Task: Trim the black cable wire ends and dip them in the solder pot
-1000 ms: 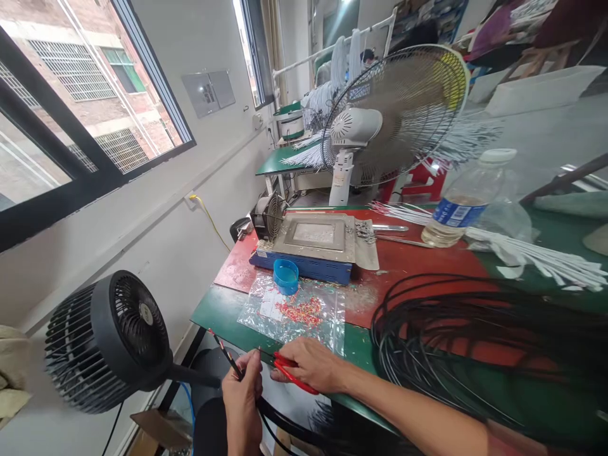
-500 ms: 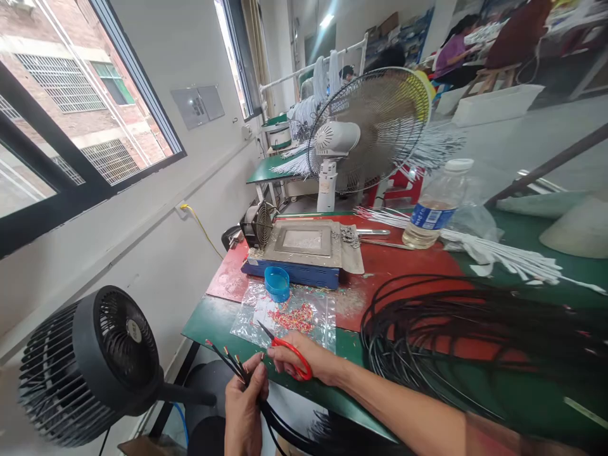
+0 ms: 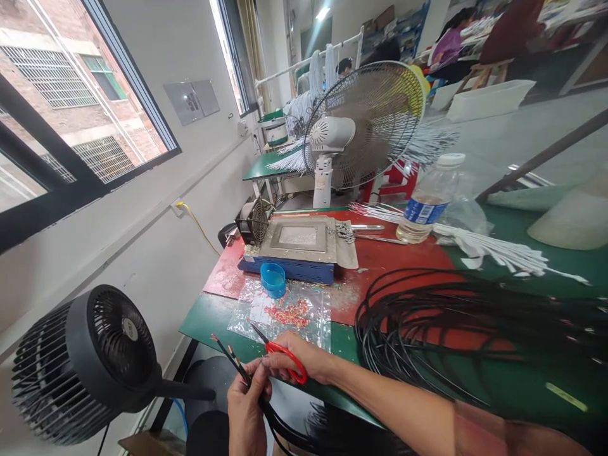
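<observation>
Several black cables (image 3: 273, 418) run through my left hand (image 3: 247, 405), which is closed around them near their ends. Short coloured wire ends (image 3: 230, 349) stick out past the thumb, up and to the left. My right hand (image 3: 301, 358) is closed on red-handled scissors (image 3: 291, 362), their dark blades pointing up and left over the plastic bag. Its fingertips meet the left fingertips at the cable ends; whether they pinch a wire there is hidden. Beyond the hands, red and yellow scraps (image 3: 289, 313) lie on a clear plastic bag (image 3: 320, 316), near a blue round container (image 3: 273, 282).
A blue-sided device with a flat top plate (image 3: 289, 269) and small fan (image 3: 251, 221) stands behind. Coiled black cables (image 3: 408, 329) spread at right. A bottle (image 3: 425, 209) and white wires (image 3: 494, 250) lie further back. A black fan (image 3: 90, 361) stands left, a white fan (image 3: 332, 133) behind.
My right hand, with the scissors, has come slightly left and in against my left fingertips. The view has shifted a little.
</observation>
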`<state>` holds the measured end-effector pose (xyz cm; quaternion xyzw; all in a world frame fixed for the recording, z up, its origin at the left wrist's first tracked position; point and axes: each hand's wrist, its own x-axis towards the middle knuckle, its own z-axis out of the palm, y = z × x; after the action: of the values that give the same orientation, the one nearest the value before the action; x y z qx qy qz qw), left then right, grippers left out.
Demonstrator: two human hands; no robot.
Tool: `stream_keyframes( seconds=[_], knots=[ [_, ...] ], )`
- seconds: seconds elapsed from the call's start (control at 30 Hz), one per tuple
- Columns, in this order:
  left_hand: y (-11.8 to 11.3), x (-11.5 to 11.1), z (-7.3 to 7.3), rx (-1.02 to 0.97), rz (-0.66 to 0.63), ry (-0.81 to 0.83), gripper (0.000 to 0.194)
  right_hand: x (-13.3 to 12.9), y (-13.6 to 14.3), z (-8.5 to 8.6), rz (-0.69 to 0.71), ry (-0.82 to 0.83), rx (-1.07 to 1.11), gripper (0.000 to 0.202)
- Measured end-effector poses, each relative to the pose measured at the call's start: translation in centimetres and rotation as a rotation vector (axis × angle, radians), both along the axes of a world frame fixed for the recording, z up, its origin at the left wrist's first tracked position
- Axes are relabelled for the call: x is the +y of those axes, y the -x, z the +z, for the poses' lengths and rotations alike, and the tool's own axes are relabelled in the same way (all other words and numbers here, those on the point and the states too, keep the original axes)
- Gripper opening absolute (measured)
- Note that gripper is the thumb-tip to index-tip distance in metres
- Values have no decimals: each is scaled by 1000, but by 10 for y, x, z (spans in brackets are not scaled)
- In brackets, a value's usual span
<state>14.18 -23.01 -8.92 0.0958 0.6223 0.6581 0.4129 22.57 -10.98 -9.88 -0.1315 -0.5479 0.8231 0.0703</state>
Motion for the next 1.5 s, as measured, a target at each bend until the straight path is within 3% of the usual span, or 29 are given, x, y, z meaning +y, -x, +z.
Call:
stream_keyframes(
  seconds=[0.27,0.47,0.73,0.9,1.1,1.27,1.5],
  knots=[
    [-9,-1,0,-123,-59,-128,20,-2,-1,8,73,194,10,39],
    [-7,1,-3,-143,-30,-143,24,1,-2,3,106,103,51,34],
    [-9,-1,0,-51,-86,-85,24,-2,-4,8,51,95,4,47],
    [-10,-1,1,-16,-123,-82,23,-2,-4,12,60,110,-78,41],
    [-8,-4,-10,-7,-173,-126,20,-2,-2,14,63,177,-138,32],
    [-9,-6,-14,-8,-106,-121,18,-3,-1,7,33,169,-106,30],
    [-4,-3,-19,-16,-24,-127,21,-3,-2,3,-1,108,-66,46]
  ],
)
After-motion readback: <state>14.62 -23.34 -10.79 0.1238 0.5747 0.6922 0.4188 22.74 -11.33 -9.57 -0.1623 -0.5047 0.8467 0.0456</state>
